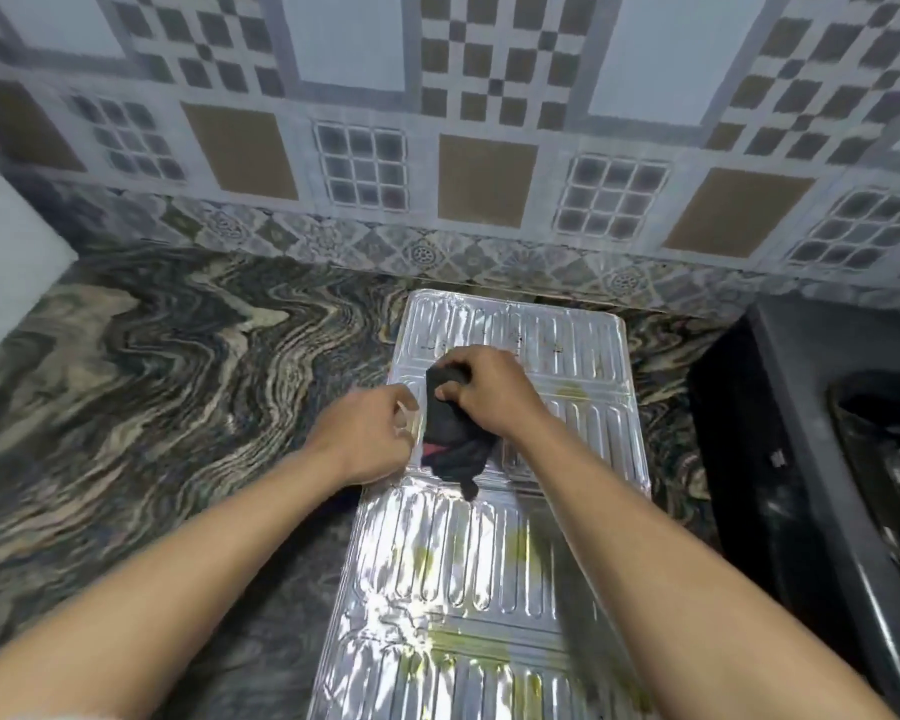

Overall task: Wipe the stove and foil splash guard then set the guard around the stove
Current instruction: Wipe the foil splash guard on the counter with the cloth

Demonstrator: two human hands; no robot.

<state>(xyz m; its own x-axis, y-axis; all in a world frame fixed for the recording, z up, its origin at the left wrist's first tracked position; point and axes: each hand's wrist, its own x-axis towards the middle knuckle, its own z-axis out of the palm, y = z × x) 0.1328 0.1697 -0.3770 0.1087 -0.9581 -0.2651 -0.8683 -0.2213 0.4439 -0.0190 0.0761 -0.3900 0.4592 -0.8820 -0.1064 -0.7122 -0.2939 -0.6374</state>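
A ribbed silver foil splash guard (567, 345) lies flat on the marbled counter, running from the wall toward me, with yellowish stains on its panels. My right hand (484, 392) presses a dark cloth (450, 433) onto the guard's middle panel, fingers closed over the cloth. At the guard's left edge, my left hand (370, 433) pinches the foil rim. The black stove (827, 459) sits at the right edge, only partly in view.
The swirled grey and cream counter (152, 381) spreads to the left of the guard. A patterned tile wall (437, 148) rises right behind it. A white object (6, 272) stands at the far left.
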